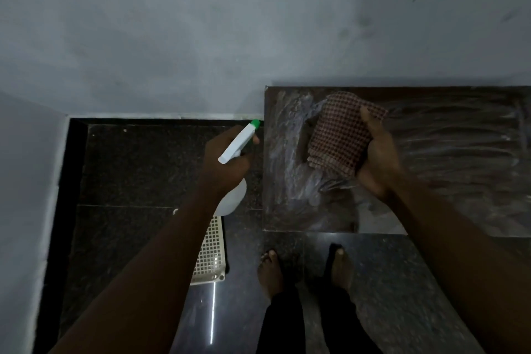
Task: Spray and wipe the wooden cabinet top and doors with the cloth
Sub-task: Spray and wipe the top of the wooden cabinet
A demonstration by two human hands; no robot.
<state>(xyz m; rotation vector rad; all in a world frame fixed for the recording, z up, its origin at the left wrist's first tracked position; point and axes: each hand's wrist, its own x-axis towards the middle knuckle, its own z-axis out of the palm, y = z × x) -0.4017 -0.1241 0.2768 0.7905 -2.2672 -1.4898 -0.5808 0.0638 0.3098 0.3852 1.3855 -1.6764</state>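
The dark wooden cabinet top (448, 152) fills the right half of the view, its surface streaked with wet smears. My right hand (379, 161) grips a folded red-and-white checked cloth (339, 135) just above the left part of the top. Left of the cabinet's edge, my left hand (227, 161) holds a white spray bottle (238, 146) by its neck, a finger at the trigger. The bottle's green nozzle points toward the cabinet. The cabinet doors are hidden below the top.
A grey wall (201, 37) runs behind the cabinet and down the left side. The floor (129, 169) is dark speckled stone. A cream perforated plastic panel (209, 256) lies on it below my left arm. My bare feet (270, 270) stand in front of the cabinet.
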